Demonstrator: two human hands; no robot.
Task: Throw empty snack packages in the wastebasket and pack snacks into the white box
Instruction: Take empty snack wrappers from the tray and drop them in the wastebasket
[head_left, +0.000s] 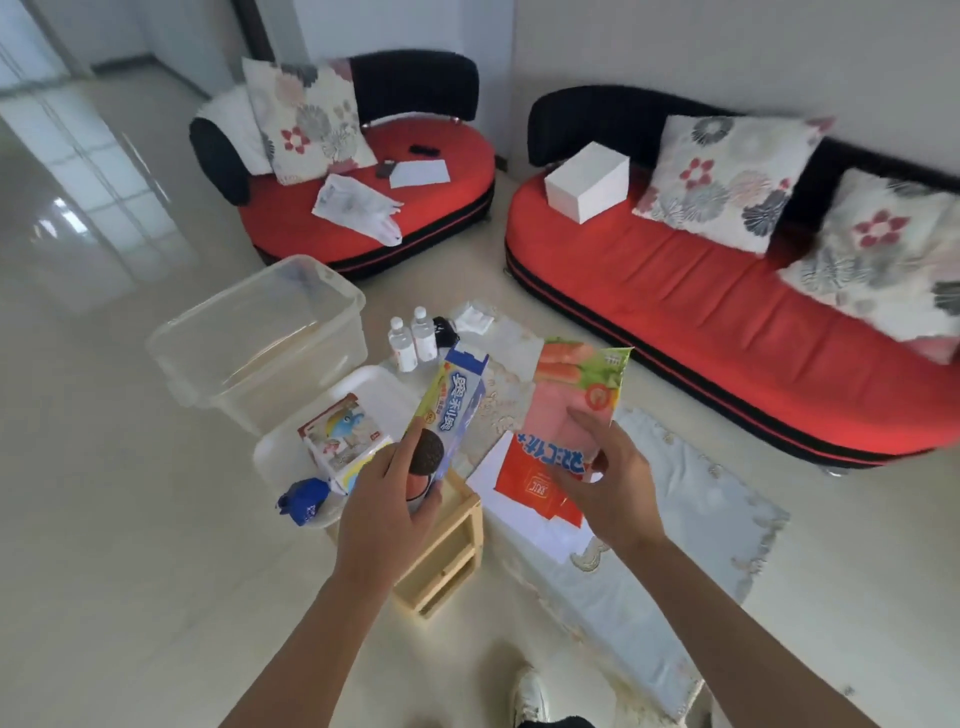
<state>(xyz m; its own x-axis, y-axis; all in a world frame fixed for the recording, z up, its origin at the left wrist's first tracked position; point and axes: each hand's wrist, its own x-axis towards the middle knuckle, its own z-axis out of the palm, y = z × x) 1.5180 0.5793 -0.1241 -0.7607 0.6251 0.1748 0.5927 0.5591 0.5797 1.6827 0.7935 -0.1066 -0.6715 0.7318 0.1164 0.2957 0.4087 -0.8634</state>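
Observation:
My left hand (387, 501) grips a blue and white cookie box (457, 405) with an open top flap, held up over the white box (374, 384). My right hand (608, 473) pinches a pink and green snack packet (576, 384) above the cloth-covered table. In the white box lie a small colourful carton (340, 434) and a blue wrapper (304, 501). A red snack package (540, 480) lies flat on white paper on the table, under my right hand.
A clear plastic bin (260, 332) stands on the floor behind the white box. Two small bottles (413, 338) stand on the table. A wooden stool (447, 551) sits below my left hand. Red sofas (727, 322) hold cushions, a white carton (587, 182) and a plastic bag (358, 208).

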